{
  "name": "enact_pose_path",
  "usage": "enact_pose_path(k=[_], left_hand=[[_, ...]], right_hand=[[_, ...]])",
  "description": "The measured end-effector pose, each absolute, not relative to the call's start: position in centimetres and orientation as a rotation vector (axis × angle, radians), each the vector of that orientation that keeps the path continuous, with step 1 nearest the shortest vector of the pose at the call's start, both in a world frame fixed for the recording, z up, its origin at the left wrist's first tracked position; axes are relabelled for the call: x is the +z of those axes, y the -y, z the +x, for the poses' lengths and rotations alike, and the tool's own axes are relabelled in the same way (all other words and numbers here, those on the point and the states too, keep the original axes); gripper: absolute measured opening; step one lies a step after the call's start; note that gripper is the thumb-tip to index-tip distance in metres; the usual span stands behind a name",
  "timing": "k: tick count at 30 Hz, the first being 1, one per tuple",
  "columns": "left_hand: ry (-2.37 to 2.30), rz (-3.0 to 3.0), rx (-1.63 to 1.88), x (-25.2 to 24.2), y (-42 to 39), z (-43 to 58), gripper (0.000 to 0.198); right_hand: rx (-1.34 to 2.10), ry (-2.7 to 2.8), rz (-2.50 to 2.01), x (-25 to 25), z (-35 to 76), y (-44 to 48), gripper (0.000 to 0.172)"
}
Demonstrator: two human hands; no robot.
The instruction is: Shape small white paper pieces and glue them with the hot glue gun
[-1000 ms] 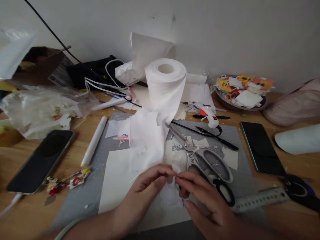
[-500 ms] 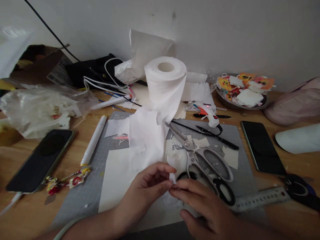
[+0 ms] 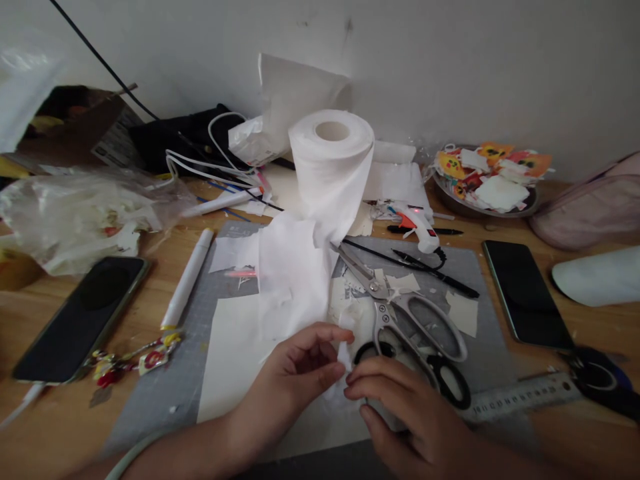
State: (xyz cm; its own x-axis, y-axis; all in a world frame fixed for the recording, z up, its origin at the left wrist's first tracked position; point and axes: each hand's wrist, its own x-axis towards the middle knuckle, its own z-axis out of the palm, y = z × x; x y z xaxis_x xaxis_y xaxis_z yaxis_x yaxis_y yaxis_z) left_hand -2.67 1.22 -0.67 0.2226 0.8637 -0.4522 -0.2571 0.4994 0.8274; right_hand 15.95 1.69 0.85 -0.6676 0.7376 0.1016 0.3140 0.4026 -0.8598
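My left hand (image 3: 295,377) and my right hand (image 3: 400,417) meet low in the middle, over a white sheet (image 3: 235,360) on a grey cutting mat (image 3: 165,393). Both pinch a small scrap of white tissue (image 3: 344,347) between thumb and fingertips. The tissue trails from a loose strip (image 3: 290,280) that hangs off a white paper roll (image 3: 331,173) standing behind. Large silver scissors (image 3: 400,310) lie just right of my fingers, and black-handled scissors (image 3: 443,383) lie partly under them.
Two dark phones lie on the wooden table, one left (image 3: 80,317), one right (image 3: 523,293). A white marker (image 3: 187,280), a charm keychain (image 3: 130,363), a glue gun (image 3: 417,230), black pens (image 3: 430,273), a steel ruler (image 3: 520,397), a dish of stickers (image 3: 487,180) and a plastic bag (image 3: 75,217) surround the mat.
My right hand has slid down and toward me, uncovering the black scissor handle. My left hand stays pinched on the tissue scrap. The view has tilted slightly.
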Motion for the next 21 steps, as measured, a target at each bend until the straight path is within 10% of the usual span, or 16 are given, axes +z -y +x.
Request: enact_pose_path(k=[21], left_hand=[[-0.942, 0.898, 0.868, -0.92, -0.64, -2.39, 0.047]], right_hand=[[1.493, 1.874, -1.230, -0.10, 15.77, -2.56, 0.005]])
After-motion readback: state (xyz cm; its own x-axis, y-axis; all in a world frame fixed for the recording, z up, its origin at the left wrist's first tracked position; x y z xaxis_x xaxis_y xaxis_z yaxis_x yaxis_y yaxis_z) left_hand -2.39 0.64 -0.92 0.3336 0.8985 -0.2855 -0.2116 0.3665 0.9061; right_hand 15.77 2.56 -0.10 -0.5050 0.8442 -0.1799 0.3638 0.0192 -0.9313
